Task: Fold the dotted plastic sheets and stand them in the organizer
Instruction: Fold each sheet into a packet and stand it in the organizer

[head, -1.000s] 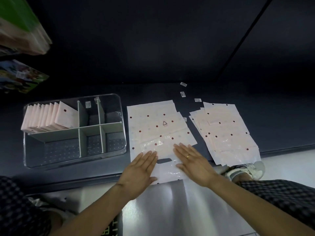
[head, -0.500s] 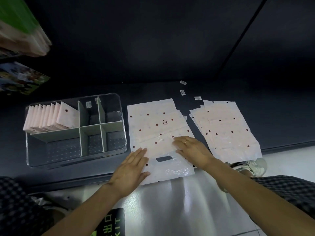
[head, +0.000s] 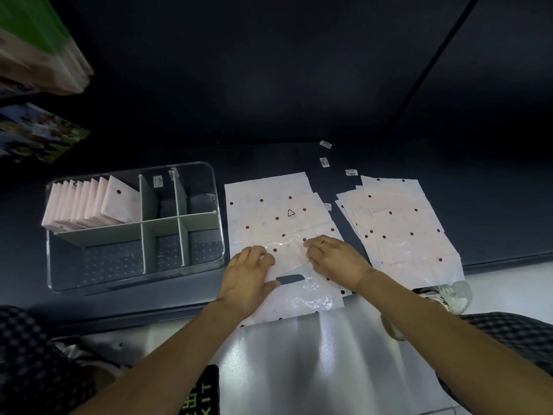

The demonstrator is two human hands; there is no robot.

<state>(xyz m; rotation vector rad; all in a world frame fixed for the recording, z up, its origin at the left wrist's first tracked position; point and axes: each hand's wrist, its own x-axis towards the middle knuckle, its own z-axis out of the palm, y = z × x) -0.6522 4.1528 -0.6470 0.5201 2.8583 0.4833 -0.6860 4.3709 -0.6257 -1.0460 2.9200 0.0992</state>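
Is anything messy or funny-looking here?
A bit. Three small labels lie loose on the dark shelf behind the sheets. The unfolded stack is fanned out crookedly, its near corner hanging past the edge.

Both forearms are bare from elbow to wrist, with no sleeve showing. The right hand [head: 336, 260] wears a thin gold band on one finger, while the left hand [head: 248, 280] carries no ring or watch. The legs at either side are clothed in dark fabric with a small checked pattern, and a pale shoe [head: 449, 295] shows near the right knee.
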